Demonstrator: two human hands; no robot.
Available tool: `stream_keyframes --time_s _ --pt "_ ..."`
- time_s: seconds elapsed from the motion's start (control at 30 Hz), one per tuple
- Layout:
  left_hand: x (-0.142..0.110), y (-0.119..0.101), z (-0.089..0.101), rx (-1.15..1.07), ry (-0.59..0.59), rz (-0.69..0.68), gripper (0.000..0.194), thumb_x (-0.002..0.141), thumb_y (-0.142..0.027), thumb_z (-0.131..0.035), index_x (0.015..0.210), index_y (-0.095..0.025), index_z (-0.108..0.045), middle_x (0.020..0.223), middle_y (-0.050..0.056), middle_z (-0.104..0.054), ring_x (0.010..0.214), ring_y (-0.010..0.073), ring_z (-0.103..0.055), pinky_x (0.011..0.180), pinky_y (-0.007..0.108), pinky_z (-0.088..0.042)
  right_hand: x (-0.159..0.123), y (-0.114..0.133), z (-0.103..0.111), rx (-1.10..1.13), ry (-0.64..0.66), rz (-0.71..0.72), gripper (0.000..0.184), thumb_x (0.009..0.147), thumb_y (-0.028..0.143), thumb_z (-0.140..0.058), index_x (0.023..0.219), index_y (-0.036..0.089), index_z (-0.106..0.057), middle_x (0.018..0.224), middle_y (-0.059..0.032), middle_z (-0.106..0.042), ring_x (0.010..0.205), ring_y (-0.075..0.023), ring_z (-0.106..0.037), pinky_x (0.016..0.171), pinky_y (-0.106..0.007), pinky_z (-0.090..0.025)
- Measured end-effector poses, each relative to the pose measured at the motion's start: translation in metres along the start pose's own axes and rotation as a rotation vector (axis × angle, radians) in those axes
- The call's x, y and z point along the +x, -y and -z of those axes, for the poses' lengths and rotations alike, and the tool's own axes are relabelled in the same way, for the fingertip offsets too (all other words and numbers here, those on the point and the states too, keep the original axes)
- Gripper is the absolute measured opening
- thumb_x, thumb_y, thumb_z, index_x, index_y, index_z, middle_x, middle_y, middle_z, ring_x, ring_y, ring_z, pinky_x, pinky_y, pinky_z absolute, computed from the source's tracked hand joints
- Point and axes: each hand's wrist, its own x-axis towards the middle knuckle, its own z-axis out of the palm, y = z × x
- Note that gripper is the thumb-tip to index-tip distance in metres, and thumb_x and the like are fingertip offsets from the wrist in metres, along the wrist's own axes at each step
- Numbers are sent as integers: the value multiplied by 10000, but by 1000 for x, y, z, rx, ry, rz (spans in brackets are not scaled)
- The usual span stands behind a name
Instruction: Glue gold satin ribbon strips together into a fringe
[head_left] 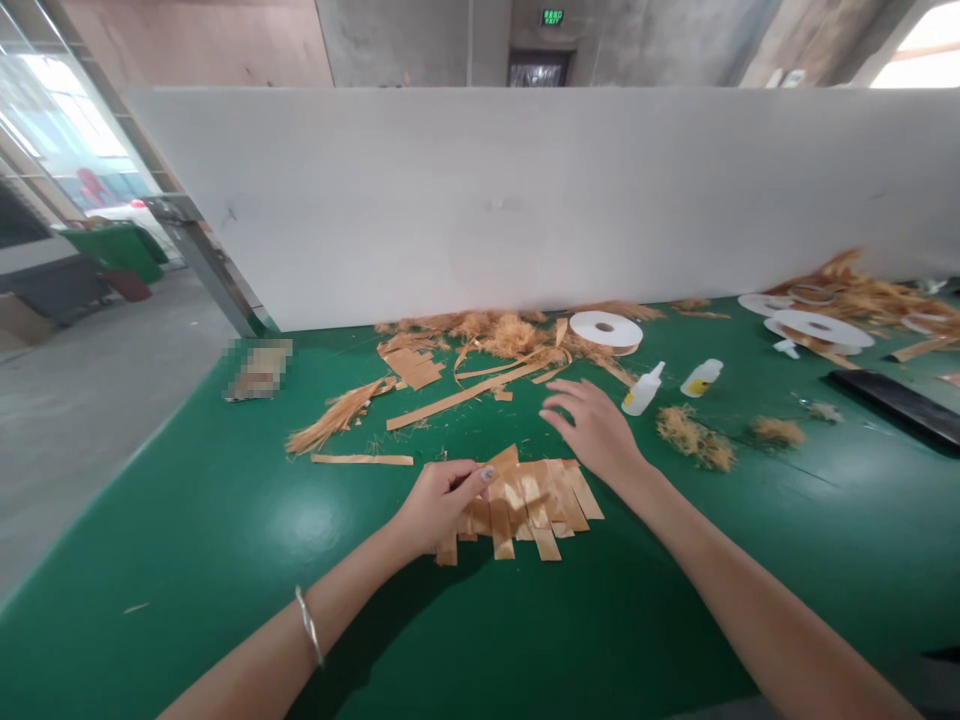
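Observation:
My left hand (pixel 442 505) pinches the left part of a row of overlapping tan ribbon strips (pixel 551 500) between thumb and fingers, just over the green table. Behind the strips, my right hand (pixel 589 425) has its fingers stretched and slightly curled, with nothing seen in them. A white squeeze bottle (pixel 643 390) with a yellow label stands to its right. Beyond the hands lie a long tan ribbon (pixel 465 392) and a frayed ribbon bundle (pixel 337 417). One short strip (pixel 363 460) rests left of the row. My left fingertips are partly hidden behind the thumb.
Ribbon spools (pixel 606 330) and heaps of frayed fibre (pixel 510 335) lie along the white partition (pixel 525 200). Another bottle (pixel 703 378), fibre tufts (pixel 696 437) and a black oblong object (pixel 900 405) are on the right. A pixelated item (pixel 259 370) lies at the left edge.

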Motion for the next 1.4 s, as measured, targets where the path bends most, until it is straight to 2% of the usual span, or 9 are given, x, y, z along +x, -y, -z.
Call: stream_keyframes --time_s 0.13,0.23,0.37,0.47,0.6,0.83,1.0,1.23,1.4 --pt "0 0 2 66 -5 -37 400 894 -422 -400 622 -160 -532 519 -54 -377 498 81 -340 489 220 -261 3 -11 6 108 11 -208 228 873 299 -419 807 213 -619 757 -43 -673 762 -214 -640 761 -390 -468" --pt "-1 -7 4 220 -95 -289 329 908 -345 -412 702 -167 -597 632 -9 -493 616 110 -457 559 230 -357 6 -7 11 418 54 -278 170 824 291 -495 915 199 -604 855 -58 -678 785 -189 -643 773 -358 -486" --pt "-4 -24 0 583 -365 -758 177 879 -328 -505 874 -243 -659 885 45 -565 853 169 -491 708 292 -410 3 20 19 966 628 -291 360 774 465 -590 973 165 -604 923 -85 -655 804 -179 -627 742 -333 -499" --pt "-2 -39 -7 705 -378 -965 123 834 -318 -593 943 -337 -647 1013 4 -580 945 168 -466 818 314 -366 -3 38 23 1206 934 -155 458 721 524 -639 982 148 -630 910 -63 -637 804 -157 -597 724 -288 -477" --pt "10 -51 -13 811 -384 -1141 133 833 -259 -602 921 -347 -650 1196 -6 -516 1069 197 -400 867 342 -321 -9 41 24 1252 824 -180 285 671 412 -725 692 141 -636 657 8 -572 630 -98 -519 601 -227 -413" --pt "15 -45 -23 320 46 -611 376 815 -362 -605 1160 -259 -495 1176 86 -460 976 184 -507 849 358 -443 -15 12 41 1085 502 -395 259 596 352 -780 702 155 -648 636 4 -604 582 -97 -532 587 -234 -409" --pt "13 -46 -44 -402 260 -103 375 713 -446 -683 940 -187 -533 1011 69 -560 886 180 -573 752 326 -485 -25 0 46 1062 550 -508 300 667 429 -716 777 155 -664 745 -52 -660 656 -148 -595 657 -292 -447" --pt "17 -64 -63 -499 320 115 401 787 -459 -578 1066 -175 -624 1152 82 -594 985 200 -560 839 325 -423 -30 3 41 934 409 -493 320 686 477 -667 750 164 -673 681 -8 -584 601 -112 -488 583 -260 -384" --pt "12 -67 -67 -495 403 169 348 833 -412 -487 1023 -172 -652 1034 69 -652 831 151 -582 602 225 -402 -27 -17 37 680 423 -437 334 716 497 -622 795 177 -678 767 -29 -636 720 -160 -547 691 -293 -407"
